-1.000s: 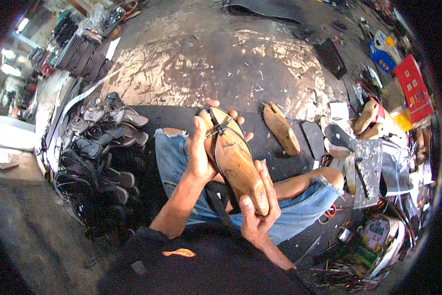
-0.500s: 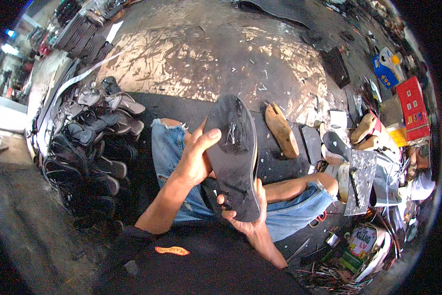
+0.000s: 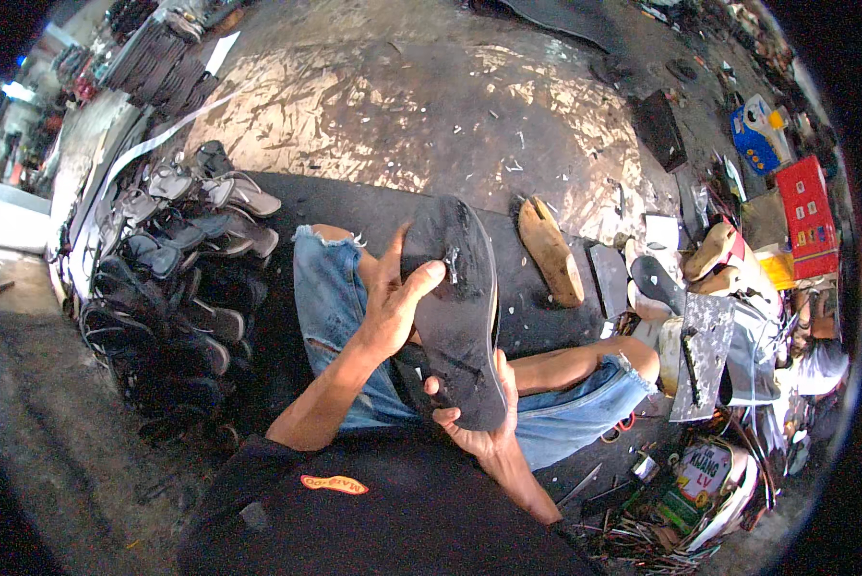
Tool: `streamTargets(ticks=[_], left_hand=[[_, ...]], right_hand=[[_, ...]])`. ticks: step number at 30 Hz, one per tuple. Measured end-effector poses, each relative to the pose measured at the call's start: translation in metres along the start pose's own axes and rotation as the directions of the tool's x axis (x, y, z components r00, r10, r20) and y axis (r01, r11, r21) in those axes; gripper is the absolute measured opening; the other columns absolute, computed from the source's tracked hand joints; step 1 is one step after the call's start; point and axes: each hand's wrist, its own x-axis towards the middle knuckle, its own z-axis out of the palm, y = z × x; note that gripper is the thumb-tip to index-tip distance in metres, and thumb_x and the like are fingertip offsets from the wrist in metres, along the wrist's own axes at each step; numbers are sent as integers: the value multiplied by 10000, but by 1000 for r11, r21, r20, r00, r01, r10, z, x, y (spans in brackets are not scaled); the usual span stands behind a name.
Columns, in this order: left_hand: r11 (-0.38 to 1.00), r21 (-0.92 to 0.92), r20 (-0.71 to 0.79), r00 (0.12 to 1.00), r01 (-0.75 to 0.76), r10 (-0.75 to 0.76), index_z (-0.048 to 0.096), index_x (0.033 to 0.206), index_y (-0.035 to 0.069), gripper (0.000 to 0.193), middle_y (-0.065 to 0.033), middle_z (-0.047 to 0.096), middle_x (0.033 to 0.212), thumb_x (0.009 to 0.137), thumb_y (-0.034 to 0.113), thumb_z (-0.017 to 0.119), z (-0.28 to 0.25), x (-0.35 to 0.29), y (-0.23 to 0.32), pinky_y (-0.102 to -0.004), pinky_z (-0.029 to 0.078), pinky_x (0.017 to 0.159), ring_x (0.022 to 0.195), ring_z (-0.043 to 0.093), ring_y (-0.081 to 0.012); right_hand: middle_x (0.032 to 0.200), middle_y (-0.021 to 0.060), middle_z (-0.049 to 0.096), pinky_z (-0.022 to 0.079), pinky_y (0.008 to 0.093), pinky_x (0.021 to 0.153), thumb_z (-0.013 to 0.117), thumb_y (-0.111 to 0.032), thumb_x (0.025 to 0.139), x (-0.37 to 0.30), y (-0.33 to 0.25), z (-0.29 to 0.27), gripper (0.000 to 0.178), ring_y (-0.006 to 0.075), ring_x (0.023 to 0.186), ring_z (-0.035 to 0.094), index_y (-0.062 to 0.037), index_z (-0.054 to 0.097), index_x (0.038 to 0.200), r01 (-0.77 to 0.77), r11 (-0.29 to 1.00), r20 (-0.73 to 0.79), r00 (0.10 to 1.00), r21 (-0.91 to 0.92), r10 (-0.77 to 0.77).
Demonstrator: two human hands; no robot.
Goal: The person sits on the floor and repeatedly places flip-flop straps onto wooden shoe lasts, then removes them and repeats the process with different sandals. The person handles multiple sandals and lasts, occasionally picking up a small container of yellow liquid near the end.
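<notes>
A black sandal point(image 3: 458, 322) is held up over my lap, its dark flat sole face toward me. Whitish marks show near its far end, and small dark slits or strap pieces lie toward the near end. My left hand point(image 3: 390, 302) grips its left edge, the thumb pressed on the face by the pale marks. Around the near end wraps my right hand point(image 3: 489, 422), fingertips curling over from the left side. Past the sandal, to the right, a wooden shoe last point(image 3: 550, 252) lies on the black mat point(image 3: 354, 197).
Rows of dark sandals point(image 3: 186, 259) are piled at the left. On the right are a black sole piece point(image 3: 656, 286), more lasts point(image 3: 712, 247), a stained board point(image 3: 705, 360), a red box point(image 3: 806, 216) and a blue-white container point(image 3: 755, 134). Scissors point(image 3: 620, 427) and a scrap-filled tin point(image 3: 705, 480) sit nearer.
My left thumb has slid along the sandal's face to the pale marks. The sandal's far end has dipped slightly toward me; both hands still grip it.
</notes>
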Motion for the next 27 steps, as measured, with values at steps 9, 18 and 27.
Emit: streamTargets(ticks=[9, 18, 27], left_hand=[[928, -268, 293, 939, 259, -177, 513, 1472, -9, 609, -208, 658, 1370, 983, 277, 738, 11, 15, 35, -478, 565, 1042, 1225, 685, -327], [942, -320, 172, 984, 103, -49, 596, 1363, -16, 592, -141, 717, 1241, 916, 297, 827, 4, 13, 9, -399, 580, 998, 1132, 700, -231], [857, -438, 331, 935, 270, -126, 380, 1596, 99, 851, -150, 555, 1518, 920, 399, 802, -21, 36, -1, -468, 504, 1114, 1339, 590, -317]], right_hand=[[1416, 182, 597, 560, 417, 676, 469, -673, 1041, -10, -3, 1, 693, 445, 1156, 619, -146, 543, 1485, -10, 995, -77, 997, -101, 2], [1444, 221, 579, 625, 410, 688, 474, -648, 1049, -2, -13, 9, 743, 387, 1204, 631, -82, 465, 1531, -31, 997, -98, 995, -76, 24], [1358, 237, 610, 582, 412, 834, 563, -571, 1032, 2, -6, 13, 721, 399, 1187, 629, -31, 495, 1504, 55, 989, -70, 995, -139, -65]])
